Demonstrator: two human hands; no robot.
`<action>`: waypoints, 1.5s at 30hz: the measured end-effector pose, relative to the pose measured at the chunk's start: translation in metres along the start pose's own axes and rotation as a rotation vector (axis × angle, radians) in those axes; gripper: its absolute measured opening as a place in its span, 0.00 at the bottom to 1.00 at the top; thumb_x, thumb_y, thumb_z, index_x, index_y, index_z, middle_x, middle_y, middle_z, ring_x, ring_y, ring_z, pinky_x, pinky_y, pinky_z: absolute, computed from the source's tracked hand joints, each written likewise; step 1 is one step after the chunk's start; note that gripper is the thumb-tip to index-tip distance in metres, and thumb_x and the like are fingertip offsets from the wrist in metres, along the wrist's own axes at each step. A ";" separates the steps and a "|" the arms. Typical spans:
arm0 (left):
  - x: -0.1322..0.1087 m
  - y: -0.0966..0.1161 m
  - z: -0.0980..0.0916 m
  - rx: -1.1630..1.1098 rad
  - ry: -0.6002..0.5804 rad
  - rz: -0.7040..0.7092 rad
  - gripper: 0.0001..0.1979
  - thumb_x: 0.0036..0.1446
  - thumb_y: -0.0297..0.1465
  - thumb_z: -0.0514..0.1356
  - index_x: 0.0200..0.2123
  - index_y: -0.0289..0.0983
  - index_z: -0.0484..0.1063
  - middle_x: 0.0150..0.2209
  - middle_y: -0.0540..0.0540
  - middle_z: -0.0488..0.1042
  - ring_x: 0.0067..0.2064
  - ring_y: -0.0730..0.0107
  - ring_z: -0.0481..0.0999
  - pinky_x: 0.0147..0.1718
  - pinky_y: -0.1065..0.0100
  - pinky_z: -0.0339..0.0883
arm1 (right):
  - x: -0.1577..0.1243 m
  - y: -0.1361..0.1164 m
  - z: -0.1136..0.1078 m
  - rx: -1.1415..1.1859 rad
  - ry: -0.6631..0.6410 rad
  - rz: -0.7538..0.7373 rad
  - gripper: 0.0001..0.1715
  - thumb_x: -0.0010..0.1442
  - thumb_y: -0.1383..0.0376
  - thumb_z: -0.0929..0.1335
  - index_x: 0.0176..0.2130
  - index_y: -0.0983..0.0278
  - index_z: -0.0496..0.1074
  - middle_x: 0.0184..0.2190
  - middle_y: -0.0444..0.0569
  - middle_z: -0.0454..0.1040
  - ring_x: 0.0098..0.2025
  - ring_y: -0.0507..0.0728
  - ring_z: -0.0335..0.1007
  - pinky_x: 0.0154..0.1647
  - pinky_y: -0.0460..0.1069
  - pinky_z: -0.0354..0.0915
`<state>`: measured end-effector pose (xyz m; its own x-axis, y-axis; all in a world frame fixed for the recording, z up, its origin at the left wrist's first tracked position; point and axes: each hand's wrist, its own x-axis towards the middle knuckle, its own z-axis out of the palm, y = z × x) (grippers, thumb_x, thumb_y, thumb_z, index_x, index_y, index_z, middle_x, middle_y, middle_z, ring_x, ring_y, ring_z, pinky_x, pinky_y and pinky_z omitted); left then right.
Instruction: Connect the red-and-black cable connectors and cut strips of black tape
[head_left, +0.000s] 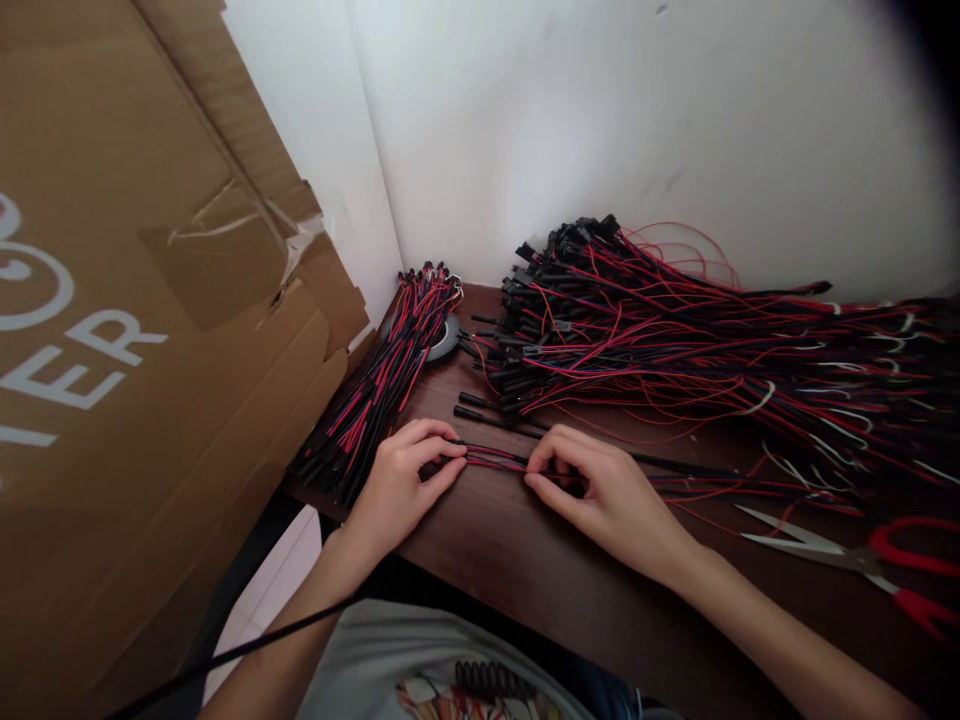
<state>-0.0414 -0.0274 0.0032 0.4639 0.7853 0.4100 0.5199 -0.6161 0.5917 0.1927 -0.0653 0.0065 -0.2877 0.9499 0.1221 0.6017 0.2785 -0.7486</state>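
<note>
On a dark brown table (495,540), my left hand (405,480) and my right hand (600,490) hold a small bunch of red and black wires (499,460) stretched between them. Both hands are closed in a pinch on it, the left at its left end, the right further along. A big loose heap of the same wires with black connectors (637,330) lies just behind my right hand. A tidier bundle of wires (382,385) lies along the table's left edge, beside my left hand.
Red-handled scissors (855,555) lie open at the right of the table. A large cardboard box (135,330) stands against the left side. A round grey object (446,335) sits in the back corner by the white wall.
</note>
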 end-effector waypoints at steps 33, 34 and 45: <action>0.000 -0.001 0.001 0.001 -0.018 0.007 0.03 0.57 0.25 0.63 0.34 0.35 0.78 0.40 0.43 0.76 0.40 0.68 0.77 0.41 0.67 0.73 | 0.002 -0.001 -0.001 0.003 -0.112 0.084 0.04 0.61 0.63 0.65 0.34 0.60 0.68 0.35 0.46 0.70 0.40 0.56 0.65 0.42 0.51 0.59; 0.001 -0.001 0.001 0.004 -0.018 0.010 0.03 0.57 0.25 0.63 0.34 0.35 0.78 0.40 0.43 0.76 0.40 0.68 0.77 0.41 0.67 0.73 | 0.002 -0.001 -0.001 -0.008 -0.117 0.075 0.04 0.61 0.63 0.65 0.34 0.60 0.68 0.35 0.46 0.69 0.40 0.56 0.65 0.41 0.52 0.59; 0.000 -0.001 0.001 -0.005 -0.023 0.004 0.04 0.58 0.25 0.62 0.35 0.35 0.78 0.40 0.43 0.76 0.41 0.67 0.77 0.41 0.66 0.73 | 0.001 -0.002 0.001 -0.082 -0.059 0.070 0.02 0.56 0.68 0.67 0.33 0.60 0.69 0.34 0.46 0.70 0.39 0.56 0.66 0.38 0.50 0.59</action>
<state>-0.0412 -0.0264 0.0020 0.4822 0.7811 0.3966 0.5141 -0.6189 0.5938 0.1900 -0.0650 0.0077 -0.2845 0.9582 0.0308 0.6799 0.2243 -0.6982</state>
